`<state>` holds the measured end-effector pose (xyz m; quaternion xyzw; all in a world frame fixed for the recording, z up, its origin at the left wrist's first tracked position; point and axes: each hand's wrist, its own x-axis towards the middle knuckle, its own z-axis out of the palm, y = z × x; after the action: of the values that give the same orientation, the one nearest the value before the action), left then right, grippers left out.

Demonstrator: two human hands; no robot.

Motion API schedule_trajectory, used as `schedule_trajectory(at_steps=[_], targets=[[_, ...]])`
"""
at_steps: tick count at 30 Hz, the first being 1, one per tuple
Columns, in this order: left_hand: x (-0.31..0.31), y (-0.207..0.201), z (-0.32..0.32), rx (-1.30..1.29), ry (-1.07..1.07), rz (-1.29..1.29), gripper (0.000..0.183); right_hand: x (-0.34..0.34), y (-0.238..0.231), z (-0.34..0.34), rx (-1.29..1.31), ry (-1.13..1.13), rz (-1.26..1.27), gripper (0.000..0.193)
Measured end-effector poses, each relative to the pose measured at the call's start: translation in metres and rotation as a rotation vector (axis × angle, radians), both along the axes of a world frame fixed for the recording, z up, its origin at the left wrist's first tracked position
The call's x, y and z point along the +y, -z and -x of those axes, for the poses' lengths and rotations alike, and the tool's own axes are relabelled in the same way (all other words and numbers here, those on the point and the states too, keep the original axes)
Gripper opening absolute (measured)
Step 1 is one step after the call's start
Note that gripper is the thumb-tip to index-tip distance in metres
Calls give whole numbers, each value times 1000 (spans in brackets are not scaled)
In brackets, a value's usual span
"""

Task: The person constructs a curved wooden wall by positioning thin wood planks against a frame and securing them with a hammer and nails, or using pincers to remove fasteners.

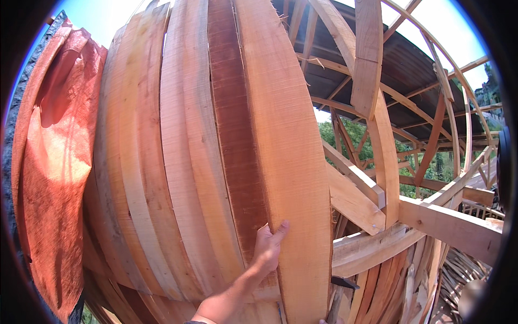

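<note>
A wide, pale orange wooden board (294,162) stands upright before me, rough along its right edge. My left hand (270,243) grips this board's left edge low down, thumb flat on the face and fingers partly hidden. Beside it runs a dark reddish-brown board (232,108), with a narrow gap showing between them near the top. At the bottom edge only a bit of my right hand (324,322) shows, closed around the wooden handle of a hammer (344,282). The hammer's dark head is just right of the wide board.
More upright planks (178,135) form a curved wall at left, beside an orange cloth (59,162). To the right are curved timber ribs (384,156), a thick beam (453,227) and a dark corrugated roof (399,70). Thin wood strips (458,275) lie piled at lower right.
</note>
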<state>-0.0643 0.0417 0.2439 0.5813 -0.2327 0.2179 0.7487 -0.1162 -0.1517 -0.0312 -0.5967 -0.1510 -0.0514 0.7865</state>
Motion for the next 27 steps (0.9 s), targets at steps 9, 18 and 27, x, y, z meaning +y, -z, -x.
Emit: schedule_trajectory(at_steps=[9, 18, 27], targets=[[-15, -55, -19, -162, -43, -170, 51, 21, -4, -72, -146, 305, -86, 20], [8, -23, 23, -586, -739, -749, 77, 39, -91, -111, -254, 385, -241, 30], [58, 213, 72, -107, -797, -697, 53, 61, -128, -122, -276, 262, -312, 31]])
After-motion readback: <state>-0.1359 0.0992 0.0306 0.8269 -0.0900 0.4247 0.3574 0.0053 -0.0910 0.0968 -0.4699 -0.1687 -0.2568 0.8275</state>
